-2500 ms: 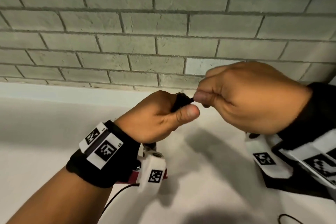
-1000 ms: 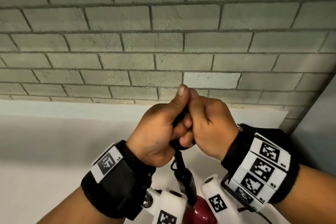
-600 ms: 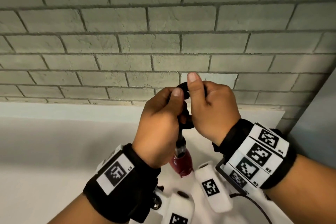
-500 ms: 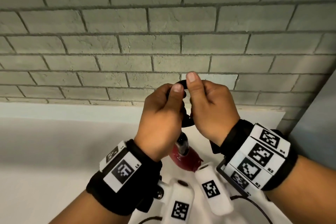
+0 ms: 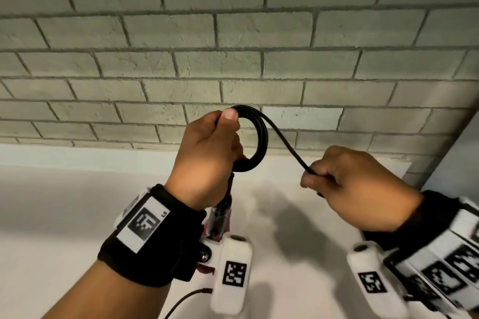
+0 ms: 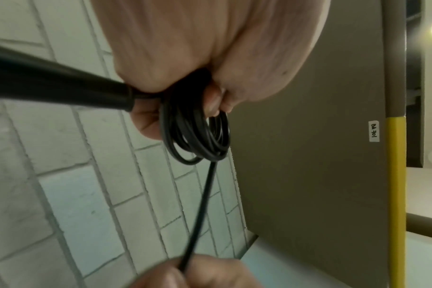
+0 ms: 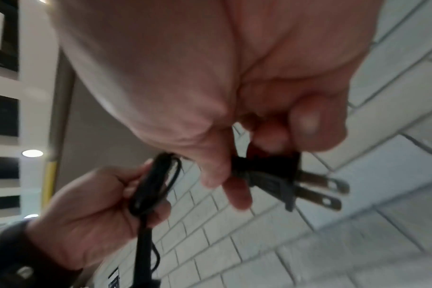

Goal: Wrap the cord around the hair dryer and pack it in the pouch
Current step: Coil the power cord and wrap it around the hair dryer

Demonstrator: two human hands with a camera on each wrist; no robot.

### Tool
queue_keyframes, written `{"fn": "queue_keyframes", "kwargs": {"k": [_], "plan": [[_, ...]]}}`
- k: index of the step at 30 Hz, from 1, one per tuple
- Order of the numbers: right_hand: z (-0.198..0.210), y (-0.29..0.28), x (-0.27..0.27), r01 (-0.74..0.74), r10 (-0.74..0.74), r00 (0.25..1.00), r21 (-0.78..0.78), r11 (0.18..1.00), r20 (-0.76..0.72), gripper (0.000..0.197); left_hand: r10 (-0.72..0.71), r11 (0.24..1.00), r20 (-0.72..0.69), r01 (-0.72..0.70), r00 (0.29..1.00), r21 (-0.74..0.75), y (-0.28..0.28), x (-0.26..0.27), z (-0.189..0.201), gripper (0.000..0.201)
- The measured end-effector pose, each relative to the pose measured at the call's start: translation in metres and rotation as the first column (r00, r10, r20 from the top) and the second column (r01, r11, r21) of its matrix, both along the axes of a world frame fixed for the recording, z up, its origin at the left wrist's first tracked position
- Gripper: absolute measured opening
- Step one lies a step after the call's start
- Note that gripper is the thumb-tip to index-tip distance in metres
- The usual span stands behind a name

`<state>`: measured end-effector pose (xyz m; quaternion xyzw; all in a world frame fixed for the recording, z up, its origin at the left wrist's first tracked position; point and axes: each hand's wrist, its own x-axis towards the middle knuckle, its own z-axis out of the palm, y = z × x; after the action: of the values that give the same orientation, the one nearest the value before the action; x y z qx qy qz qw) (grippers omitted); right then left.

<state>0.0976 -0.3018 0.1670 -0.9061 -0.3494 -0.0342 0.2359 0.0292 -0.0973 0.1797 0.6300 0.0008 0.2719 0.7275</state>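
My left hand point(image 5: 220, 142) is raised in front of the wall and grips a small coil of black cord point(image 5: 260, 137) with several loops, thumb on top. The coil point(image 6: 197, 136) hangs from its fingers beside the black strain relief point(image 6: 62, 85). Below that hand a bit of the dark red hair dryer point(image 5: 220, 220) hangs, mostly hidden by the wrist. A single strand point(image 5: 285, 145) runs from the coil down to my right hand point(image 5: 313, 176), which pinches the cord's end. Its fingers hold the black two-prong plug point(image 7: 279, 181). No pouch is in view.
A grey brick wall point(image 5: 233, 33) stands close ahead, with a white surface point(image 5: 64, 202) below it. A grey panel point(image 5: 464, 150) closes off the right side. A thin black cable point(image 5: 181, 300) lies near the bottom edge.
The hands were together on the coil; my right hand has moved right and down, drawing the free end of the cord out. My left hand still holds the coil.
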Motion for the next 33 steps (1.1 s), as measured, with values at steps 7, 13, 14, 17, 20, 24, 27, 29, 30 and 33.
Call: {"fn": "queue_keyframes", "kwargs": {"k": [7, 13, 14, 17, 20, 24, 27, 29, 30, 33], "plan": [[-0.001, 0.049, -0.013, 0.458, 0.481, 0.649, 0.807, 0.373, -0.59, 0.026, -0.074, 0.997, -0.031, 0.075, 0.997, 0.032, -0.02, 0.002, -0.004, 0.034], [0.007, 0.055, -0.025, 0.437, 0.645, 0.594, 0.866, 0.243, -0.481, 0.009, -0.006, 0.989, -0.067, 0.016, 0.998, 0.145, -0.022, 0.007, -0.012, 0.034], [0.004, 0.057, -0.025, 0.403, 0.619, 0.627, 0.877, 0.261, -0.473, 0.015, -0.016, 0.984, -0.077, 0.03, 0.997, 0.177, -0.022, 0.008, -0.014, 0.04], [0.0, 0.061, -0.023, 0.393, 0.542, 0.678, 0.868, 0.303, -0.496, 0.035, -0.042, 0.976, -0.104, 0.063, 0.994, 0.207, -0.025, 0.008, -0.015, 0.042], [-0.001, 0.06, -0.023, 0.415, 0.55, 0.595, 0.81, 0.414, -0.586, 0.025, -0.174, 0.979, -0.122, 0.185, 0.977, 0.084, -0.026, 0.003, -0.01, 0.038], [0.007, 0.059, -0.026, 0.465, 0.52, 0.459, 0.693, 0.551, -0.721, 0.028, -0.157, 0.985, -0.126, 0.165, 0.979, 0.051, -0.025, 0.005, -0.01, 0.035], [0.013, 0.063, -0.027, 0.429, 0.419, 0.494, 0.633, 0.645, -0.762, 0.043, -0.06, 0.973, -0.108, 0.082, 0.992, 0.217, -0.029, 0.006, -0.013, 0.038], [0.016, 0.06, -0.028, 0.39, 0.394, 0.462, 0.581, 0.715, -0.795, 0.049, -0.036, 0.976, -0.088, 0.053, 0.996, 0.21, -0.028, 0.007, -0.013, 0.036], [0.018, 0.056, -0.029, 0.36, 0.401, 0.423, 0.556, 0.749, -0.813, 0.046, -0.022, 0.979, -0.071, 0.036, 0.997, 0.202, -0.026, 0.007, -0.013, 0.033], [0.028, 0.044, -0.032, 0.27, 0.384, 0.351, 0.485, 0.832, -0.854, 0.011, 0.076, 0.95, -0.06, -0.054, 0.995, 0.309, -0.021, 0.012, -0.017, 0.029]]}}
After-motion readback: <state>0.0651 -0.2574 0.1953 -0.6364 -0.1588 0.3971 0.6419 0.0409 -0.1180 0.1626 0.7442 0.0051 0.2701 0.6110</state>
